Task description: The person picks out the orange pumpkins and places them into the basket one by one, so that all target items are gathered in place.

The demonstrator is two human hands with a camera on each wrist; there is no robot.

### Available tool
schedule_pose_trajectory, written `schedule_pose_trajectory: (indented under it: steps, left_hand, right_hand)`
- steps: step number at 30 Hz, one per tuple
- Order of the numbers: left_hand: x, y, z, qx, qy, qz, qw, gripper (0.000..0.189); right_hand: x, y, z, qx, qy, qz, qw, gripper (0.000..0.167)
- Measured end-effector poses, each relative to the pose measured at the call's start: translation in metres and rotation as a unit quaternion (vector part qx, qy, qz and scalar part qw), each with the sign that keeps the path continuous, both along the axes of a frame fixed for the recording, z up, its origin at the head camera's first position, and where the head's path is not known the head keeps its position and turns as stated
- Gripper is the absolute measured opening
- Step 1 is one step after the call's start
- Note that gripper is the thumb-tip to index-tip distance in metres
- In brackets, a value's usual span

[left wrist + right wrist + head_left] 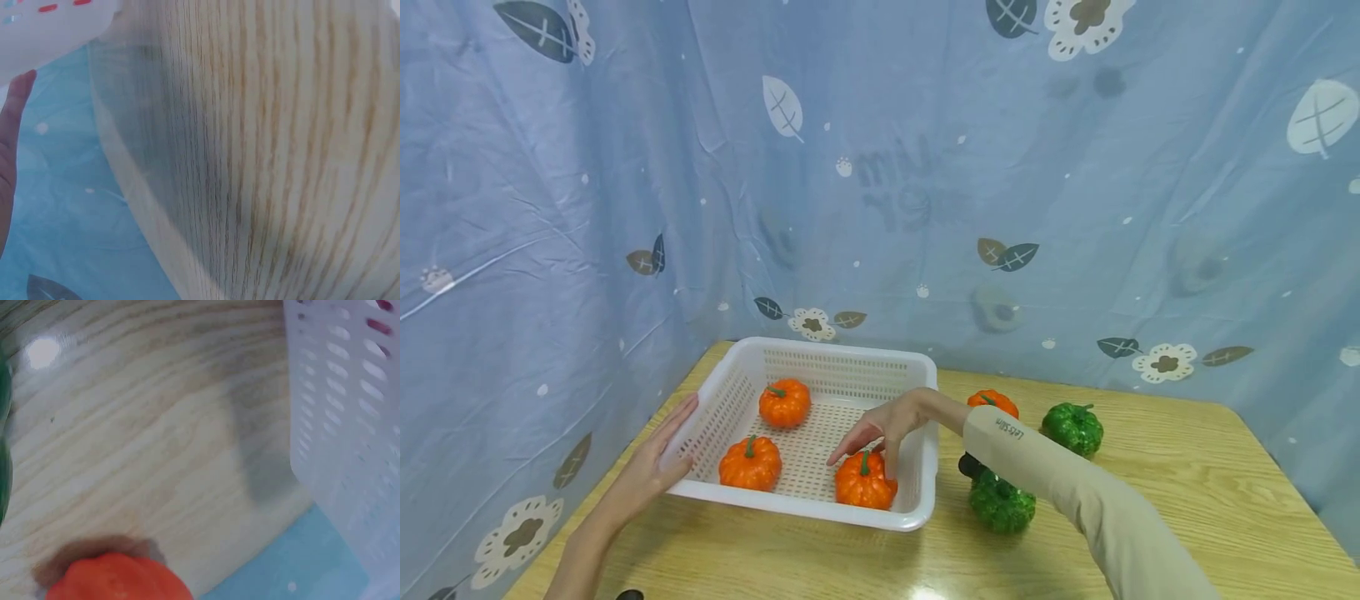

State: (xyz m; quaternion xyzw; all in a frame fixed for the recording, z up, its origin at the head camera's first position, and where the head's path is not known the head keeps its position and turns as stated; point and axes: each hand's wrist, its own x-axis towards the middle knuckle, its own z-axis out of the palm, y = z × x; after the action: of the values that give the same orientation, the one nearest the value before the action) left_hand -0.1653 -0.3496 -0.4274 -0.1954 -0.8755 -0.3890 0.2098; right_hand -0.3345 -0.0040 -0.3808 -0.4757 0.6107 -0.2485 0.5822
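A white perforated plastic basket (827,499) stands on the table with orange toy pumpkins inside. My left hand (643,471) rests against its left side near the front corner, fingers fairly straight; the left wrist view shows one finger (19,94) touching the outer wall. Over the right wall reaches my right hand (883,427), its thumb and fingers around an orange pumpkin (863,487) with a green stem, in the basket's front right part. Two further orange pumpkins lie to the left, one at the back (785,404), one in front (750,465).
Right of the basket, partly behind my right forearm, are an orange pumpkin (992,402) and two green pumpkins, one farther back (1072,429), one nearer (1002,504). A black object (972,465) shows under the right wrist. Blue patterned curtains (880,167) hang behind the wooden table (1187,467).
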Motion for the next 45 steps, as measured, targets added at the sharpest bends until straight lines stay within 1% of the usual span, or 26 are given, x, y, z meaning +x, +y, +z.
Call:
schedule_pose_trajectory:
  steps: [4,8,12,14,17,19,21,24,28,31,35,38,40,43,45]
  left_hand:
    - [-0.001,0.000,-0.001,0.004,0.000,-0.002,1.0000,0.074]
    - [-0.001,0.000,-0.001,0.004,-0.002,-0.005,1.0000,0.075]
    - [-0.001,-0.001,0.000,0.000,-0.003,-0.004,1.0000,0.076]
    - [-0.001,-0.002,0.000,0.000,-0.001,-0.005,1.0000,0.076]
    - [-0.003,-0.002,0.001,0.000,-0.001,-0.003,1.0000,0.076]
    - [-0.004,-0.002,0.001,-0.001,0.003,-0.004,1.0000,0.077]
    - [-0.004,-0.002,0.001,0.000,0.007,-0.006,1.0000,0.078]
    - [-0.002,-0.003,0.001,0.000,0.010,-0.008,0.9999,0.078]
    - [0.000,-0.001,0.000,0.002,0.005,-0.003,1.0000,0.078]
    - [-0.001,-0.001,-0.001,0.003,0.006,-0.005,1.0000,0.077]
    - [0.000,-0.001,-0.002,0.002,0.015,-0.010,0.9998,0.076]
    - [-0.001,-0.002,-0.003,0.001,0.023,-0.012,0.9996,0.074]
    - [-0.002,-0.002,-0.003,0.003,0.028,-0.014,0.9995,0.074]
    - [-0.003,-0.003,-0.004,0.004,0.035,-0.016,0.9992,0.074]
    - [-0.004,-0.003,-0.006,0.006,0.036,-0.019,0.9992,0.075]
  right_hand:
    - [-0.002,0.009,0.009,-0.017,0.011,-0.016,0.9997,0.077]
    - [-0.001,0.022,0.020,-0.057,0.001,-0.038,0.9976,0.072]
    - [0.001,0.041,0.036,-0.110,0.012,-0.064,0.9918,0.070]
    - [0.002,0.054,0.044,-0.140,0.017,-0.074,0.9873,0.069]
    - [0.002,0.078,0.055,-0.187,0.016,-0.101,0.9771,0.067]
    - [0.004,0.095,0.060,-0.213,0.010,-0.127,0.9688,0.066]
    - [0.006,0.113,0.060,-0.232,0.011,-0.155,0.9602,0.066]
    - [0.012,0.140,0.056,-0.242,0.017,-0.199,0.9496,0.067]
    - [0.017,0.172,0.042,-0.255,0.033,-0.242,0.9356,0.065]
    - [0.021,0.193,0.031,-0.273,0.025,-0.268,0.9236,0.065]
    - [0.024,0.211,0.015,-0.300,0.004,-0.288,0.9093,0.066]
    - [0.019,0.219,0.002,-0.310,0.008,-0.301,0.9015,0.067]
    - [0.013,0.223,-0.005,-0.310,0.014,-0.312,0.8982,0.068]
    - [0.005,0.227,-0.013,-0.303,0.013,-0.324,0.8961,0.070]
    - [-0.001,0.229,-0.018,-0.301,0.011,-0.324,0.8968,0.072]
